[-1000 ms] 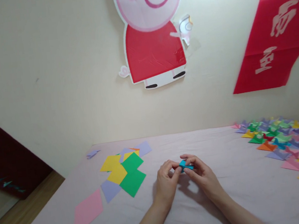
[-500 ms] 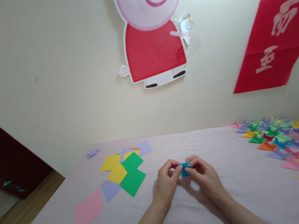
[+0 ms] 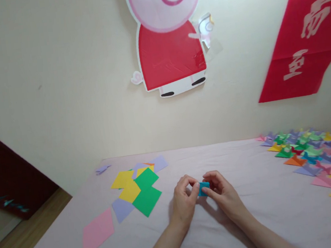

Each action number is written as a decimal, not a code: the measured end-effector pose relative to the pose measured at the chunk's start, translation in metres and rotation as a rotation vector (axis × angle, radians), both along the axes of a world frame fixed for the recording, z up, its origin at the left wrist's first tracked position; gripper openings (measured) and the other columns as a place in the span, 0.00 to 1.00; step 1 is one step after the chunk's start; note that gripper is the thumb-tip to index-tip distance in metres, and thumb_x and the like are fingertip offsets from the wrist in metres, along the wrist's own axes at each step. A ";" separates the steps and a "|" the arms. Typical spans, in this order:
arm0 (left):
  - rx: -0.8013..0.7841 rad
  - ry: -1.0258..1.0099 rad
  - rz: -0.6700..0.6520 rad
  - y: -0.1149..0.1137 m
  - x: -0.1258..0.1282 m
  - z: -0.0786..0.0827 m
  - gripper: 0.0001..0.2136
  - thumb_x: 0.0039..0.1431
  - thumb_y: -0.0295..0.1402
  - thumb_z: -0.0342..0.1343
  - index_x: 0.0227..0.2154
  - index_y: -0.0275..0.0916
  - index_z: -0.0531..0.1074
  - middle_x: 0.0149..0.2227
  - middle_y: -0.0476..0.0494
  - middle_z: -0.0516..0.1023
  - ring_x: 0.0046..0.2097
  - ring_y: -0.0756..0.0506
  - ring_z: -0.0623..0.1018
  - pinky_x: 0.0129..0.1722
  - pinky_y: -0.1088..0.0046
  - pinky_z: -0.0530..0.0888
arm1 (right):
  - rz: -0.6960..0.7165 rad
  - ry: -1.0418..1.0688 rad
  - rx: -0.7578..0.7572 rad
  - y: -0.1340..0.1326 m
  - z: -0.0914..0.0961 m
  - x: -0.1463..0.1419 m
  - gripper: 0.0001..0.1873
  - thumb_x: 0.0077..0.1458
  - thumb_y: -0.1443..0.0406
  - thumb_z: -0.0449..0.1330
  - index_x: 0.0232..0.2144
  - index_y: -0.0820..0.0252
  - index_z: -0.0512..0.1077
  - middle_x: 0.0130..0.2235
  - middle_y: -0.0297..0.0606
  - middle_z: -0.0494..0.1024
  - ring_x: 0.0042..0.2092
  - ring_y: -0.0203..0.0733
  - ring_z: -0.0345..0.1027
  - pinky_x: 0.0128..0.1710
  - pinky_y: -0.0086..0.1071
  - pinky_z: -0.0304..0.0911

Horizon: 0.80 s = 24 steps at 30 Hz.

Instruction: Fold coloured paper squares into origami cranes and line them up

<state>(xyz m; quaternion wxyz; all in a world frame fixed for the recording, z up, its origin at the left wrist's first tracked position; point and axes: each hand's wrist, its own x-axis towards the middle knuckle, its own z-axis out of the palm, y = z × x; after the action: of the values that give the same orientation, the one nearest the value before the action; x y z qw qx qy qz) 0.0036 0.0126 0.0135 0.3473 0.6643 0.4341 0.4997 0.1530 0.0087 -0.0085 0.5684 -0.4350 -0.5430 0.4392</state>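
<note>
A small folded piece of blue paper (image 3: 203,186) is held up between my two hands, a little above the sheet-covered surface. My left hand (image 3: 184,197) pinches its left edge between thumb and fingers. On its right side, the thumb of my right hand (image 3: 223,191) presses on the front face, with the fingers curled behind. The back of the paper is hidden. Loose square sheets lie to the left of my hands, the nearest being a green sheet (image 3: 147,201).
Further left are yellow sheets (image 3: 130,191), a purple sheet (image 3: 122,210) and a pink sheet (image 3: 97,233). Rows of folded paper figures (image 3: 323,157) in many colours stand at the right. Behind rises a wall (image 3: 98,120) with a pig cutout (image 3: 172,56) and a red banner (image 3: 302,34).
The raised flap along the top of the blue paper now lies flat, so it looks like a small rectangle. My right hand has shifted slightly left.
</note>
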 end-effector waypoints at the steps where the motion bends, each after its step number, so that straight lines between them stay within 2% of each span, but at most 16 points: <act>1: -0.002 0.010 0.005 -0.001 0.001 0.000 0.08 0.61 0.33 0.52 0.26 0.39 0.68 0.29 0.49 0.71 0.35 0.47 0.71 0.36 0.73 0.67 | 0.015 -0.017 -0.007 0.000 0.000 -0.001 0.16 0.49 0.56 0.66 0.35 0.58 0.70 0.30 0.33 0.73 0.31 0.39 0.65 0.31 0.30 0.61; 6: -0.072 -0.006 -0.012 -0.003 0.005 0.000 0.04 0.58 0.33 0.55 0.32 0.39 0.69 0.34 0.48 0.73 0.40 0.46 0.71 0.42 0.72 0.66 | 0.061 -0.037 -0.072 -0.001 0.004 -0.001 0.18 0.49 0.51 0.66 0.27 0.59 0.69 0.25 0.31 0.70 0.27 0.36 0.62 0.27 0.28 0.59; 9: -0.166 -0.040 -0.025 -0.002 0.006 -0.004 0.09 0.53 0.33 0.60 0.37 0.40 0.69 0.35 0.50 0.74 0.39 0.46 0.71 0.41 0.73 0.66 | 0.048 0.051 -0.105 0.000 0.005 0.001 0.19 0.48 0.50 0.66 0.27 0.59 0.69 0.25 0.30 0.70 0.26 0.35 0.61 0.27 0.28 0.59; 14: -0.212 -0.032 -0.080 0.003 0.005 -0.010 0.05 0.54 0.33 0.57 0.28 0.38 0.68 0.26 0.53 0.68 0.31 0.49 0.66 0.33 0.75 0.63 | 0.029 0.085 -0.064 0.001 0.006 0.004 0.18 0.50 0.51 0.65 0.27 0.59 0.71 0.28 0.34 0.73 0.33 0.39 0.65 0.34 0.31 0.62; 18: -0.207 -0.048 -0.069 0.005 0.004 -0.012 0.08 0.57 0.36 0.56 0.27 0.38 0.67 0.26 0.53 0.66 0.30 0.50 0.65 0.32 0.75 0.62 | -0.013 0.069 -0.045 0.001 0.005 0.002 0.18 0.49 0.50 0.65 0.26 0.59 0.71 0.27 0.32 0.71 0.31 0.38 0.64 0.32 0.30 0.61; 24: -0.166 0.041 -0.081 0.002 0.005 -0.011 0.08 0.57 0.34 0.56 0.25 0.38 0.66 0.26 0.54 0.65 0.30 0.50 0.65 0.32 0.75 0.61 | -0.010 0.022 -0.071 0.001 0.004 0.002 0.19 0.48 0.49 0.65 0.28 0.59 0.73 0.27 0.34 0.73 0.31 0.40 0.66 0.32 0.32 0.62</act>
<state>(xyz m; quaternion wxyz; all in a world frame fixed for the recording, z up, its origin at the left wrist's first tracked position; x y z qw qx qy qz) 0.0089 0.0148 0.0025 0.4122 0.6601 0.4539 0.4339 0.1552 0.0097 -0.0047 0.5607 -0.4526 -0.5185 0.4603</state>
